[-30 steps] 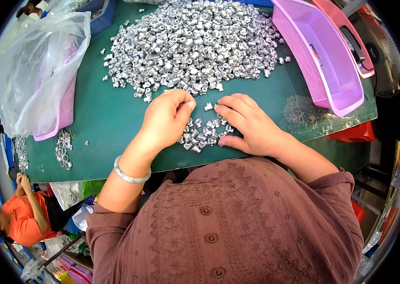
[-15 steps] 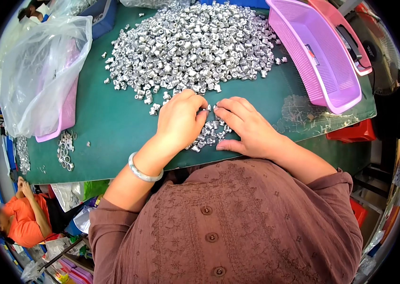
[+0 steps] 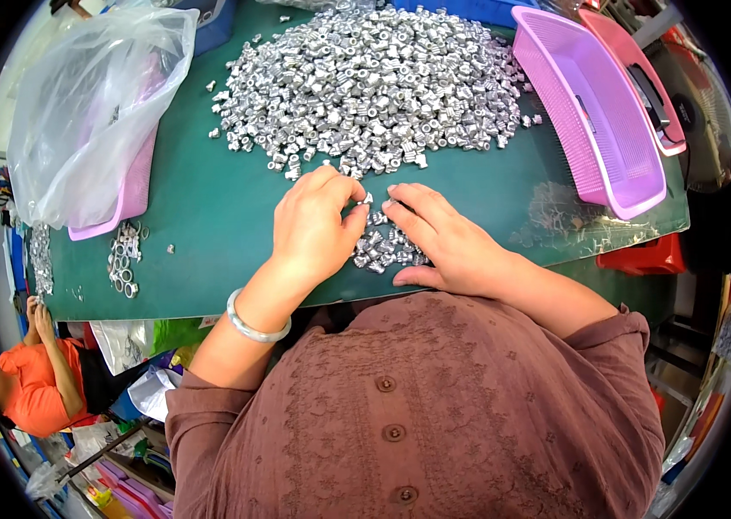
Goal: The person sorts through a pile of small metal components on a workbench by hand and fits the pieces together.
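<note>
A small silver metal fitting (image 3: 368, 198) shows at the fingertips of my left hand (image 3: 315, 223), whose thumb and forefinger are pinched together. My right hand (image 3: 448, 235) rests on the table with its fingers stretched forward and its thumb apart, curved around the right side of a small group of silver fittings (image 3: 383, 251). Its fingertips are close to those of my left hand. Beyond both hands spreads a large heap of similar silver metal fittings (image 3: 374, 82), with a few loose ones at its near edge.
The green tabletop (image 3: 227, 216) carries a pink basket (image 3: 142, 186) partly under a clear plastic bag (image 3: 93, 121) at left. Metal rings (image 3: 126, 277) lie near it. A purple basket (image 3: 612, 138) stands at right. A person in orange (image 3: 41, 389) sits at far left.
The view has shifted slightly, so the heap and baskets appear farther right. My left hand has moved slightly left, away from the right hand. The right hand keeps nearly the same pose.
</note>
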A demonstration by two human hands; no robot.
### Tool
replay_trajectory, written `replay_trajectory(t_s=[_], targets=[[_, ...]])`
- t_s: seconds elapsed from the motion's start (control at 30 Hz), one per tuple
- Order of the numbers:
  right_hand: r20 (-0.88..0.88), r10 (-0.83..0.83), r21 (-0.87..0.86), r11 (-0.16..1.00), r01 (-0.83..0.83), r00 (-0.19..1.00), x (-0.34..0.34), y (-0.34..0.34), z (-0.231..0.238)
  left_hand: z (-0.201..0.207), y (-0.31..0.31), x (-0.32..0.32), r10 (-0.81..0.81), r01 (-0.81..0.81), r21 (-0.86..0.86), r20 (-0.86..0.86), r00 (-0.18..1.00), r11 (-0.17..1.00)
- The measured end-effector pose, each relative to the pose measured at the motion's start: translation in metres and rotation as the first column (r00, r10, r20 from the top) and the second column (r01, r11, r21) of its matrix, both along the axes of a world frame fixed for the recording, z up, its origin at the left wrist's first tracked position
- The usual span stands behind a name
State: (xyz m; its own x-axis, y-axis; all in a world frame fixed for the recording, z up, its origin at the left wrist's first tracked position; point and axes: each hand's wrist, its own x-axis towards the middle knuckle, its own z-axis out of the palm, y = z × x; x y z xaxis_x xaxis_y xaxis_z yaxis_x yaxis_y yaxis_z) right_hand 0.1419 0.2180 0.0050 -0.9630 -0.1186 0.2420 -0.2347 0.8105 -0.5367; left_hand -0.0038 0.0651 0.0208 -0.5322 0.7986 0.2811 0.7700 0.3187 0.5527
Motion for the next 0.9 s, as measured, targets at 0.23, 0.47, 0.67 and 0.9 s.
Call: replay_trajectory(t_s=[0.23,0.47,0.67,0.9], targets=[[0.012,0.072,0.063,0.995,-0.073,0.997,-0.019,-0.013,-0.001,-0.001,-0.026,-0.007,0.015,-0.003,0.075,-0.154,0.988,0.997],[-0.097,0.119,0.126,0.986,-0.106,0.988,-0.035,-0.019,-0.004,0.0,-0.036,0.0,0.168,-0.186,0.066,0.212,0.963,0.98],[-0.065,0.124,0.141,0.984,-0.114,0.99,-0.037,-0.021,0.001,-0.008,-0.04,0.0,0.155,-0.351,0.282,0.539,0.828,0.893],[-0.056,0.155,0.248,0.959,-0.136,0.986,-0.044,-0.026,0.008,-0.011,-0.041,0.0,0.068,-0.41,0.323,0.71,0.701,0.853]])
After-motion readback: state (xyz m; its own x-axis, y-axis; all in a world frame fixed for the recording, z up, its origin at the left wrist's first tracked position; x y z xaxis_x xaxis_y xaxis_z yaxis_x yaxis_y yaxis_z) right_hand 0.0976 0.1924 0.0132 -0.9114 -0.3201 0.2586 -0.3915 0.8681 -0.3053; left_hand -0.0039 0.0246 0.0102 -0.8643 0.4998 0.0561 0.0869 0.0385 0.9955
